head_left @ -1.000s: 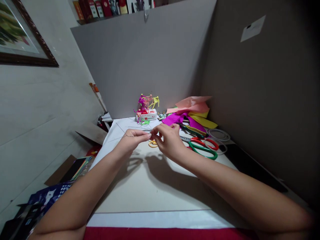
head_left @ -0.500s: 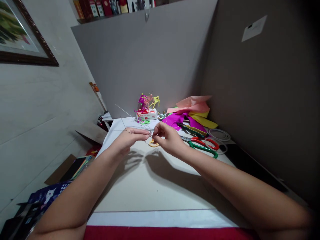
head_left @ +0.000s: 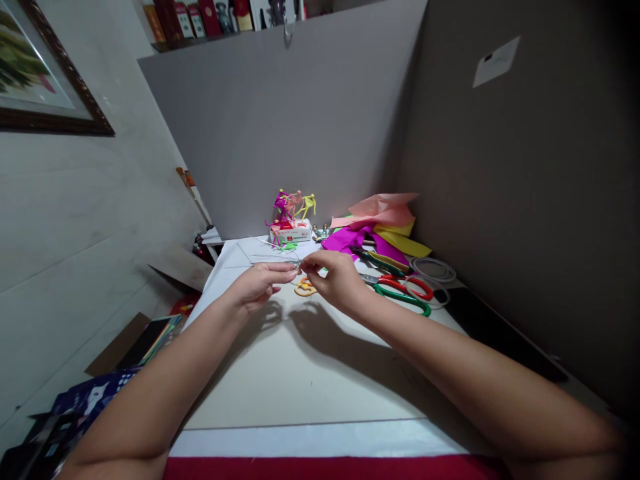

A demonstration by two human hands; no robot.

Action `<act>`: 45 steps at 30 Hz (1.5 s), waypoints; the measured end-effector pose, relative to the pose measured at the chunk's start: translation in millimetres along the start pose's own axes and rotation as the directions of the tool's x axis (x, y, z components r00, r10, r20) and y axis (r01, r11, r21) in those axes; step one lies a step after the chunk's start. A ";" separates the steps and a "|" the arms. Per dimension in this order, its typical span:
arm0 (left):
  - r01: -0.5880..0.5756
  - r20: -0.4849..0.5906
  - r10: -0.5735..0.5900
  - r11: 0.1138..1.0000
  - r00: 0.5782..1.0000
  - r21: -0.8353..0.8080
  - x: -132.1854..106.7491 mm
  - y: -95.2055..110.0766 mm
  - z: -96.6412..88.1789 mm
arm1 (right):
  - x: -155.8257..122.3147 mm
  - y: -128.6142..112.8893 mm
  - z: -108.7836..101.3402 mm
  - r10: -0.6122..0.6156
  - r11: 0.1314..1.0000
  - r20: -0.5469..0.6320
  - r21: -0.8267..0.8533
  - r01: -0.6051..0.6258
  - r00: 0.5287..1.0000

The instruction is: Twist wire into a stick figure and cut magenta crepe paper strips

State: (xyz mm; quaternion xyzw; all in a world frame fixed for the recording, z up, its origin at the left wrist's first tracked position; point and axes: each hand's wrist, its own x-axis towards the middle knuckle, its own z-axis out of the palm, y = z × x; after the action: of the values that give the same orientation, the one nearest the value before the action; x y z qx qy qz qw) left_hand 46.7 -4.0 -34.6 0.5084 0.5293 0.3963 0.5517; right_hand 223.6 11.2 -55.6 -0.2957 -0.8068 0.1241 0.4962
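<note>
Both my hands meet above the middle of the white table [head_left: 300, 373]. My left hand [head_left: 260, 285] pinches a thin silver wire [head_left: 260, 257] whose loose ends stick out to the left and back. My right hand [head_left: 336, 280] is closed in a pinch on the same wire, fingertip to fingertip with the left. Just under the hands lies a small orange-yellow ring-shaped piece [head_left: 305, 289].
Scissors with green and red handles [head_left: 404, 293] and pliers [head_left: 377, 261] lie right of my hands, beside white cable coils [head_left: 434, 269]. Coloured paper sheets [head_left: 383, 223] pile at the back right. Small paper figures stand on a white box [head_left: 291, 230]. Grey panels wall the table.
The wire's long free ends have swung down from pointing up-left to lying lower and flatter. Both hands stay pinched together, shifted slightly.
</note>
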 end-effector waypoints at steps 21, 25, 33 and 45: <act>-0.225 -0.049 0.222 0.969 0.974 -0.098 -5.5 8.3 -1.7 | -2.3 -12.3 -4.6 -0.044 0.945 0.040 0.326 0.029 0.998; -0.272 -0.035 0.270 0.958 0.962 -0.087 -8.4 12.4 -5.0 | 1.4 -17.9 -10.5 0.056 0.879 0.160 0.460 -0.125 0.985; -0.234 -0.092 0.230 0.971 0.969 -0.038 -2.3 -2.6 14.6 | 0.9 6.6 -2.1 0.162 0.978 -0.047 -0.128 -0.167 0.986; -0.246 -0.163 0.240 0.969 0.957 -0.017 -3.9 2.0 10.1 | 1.1 8.2 8.0 0.498 0.769 0.019 0.451 -0.452 0.867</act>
State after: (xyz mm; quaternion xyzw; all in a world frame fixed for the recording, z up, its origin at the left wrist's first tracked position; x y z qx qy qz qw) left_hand 56.4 -9.0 -32.7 0.5259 0.4978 0.5104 0.4638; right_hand 219.2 19.1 -62.7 -0.3758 -0.6296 0.4098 0.5426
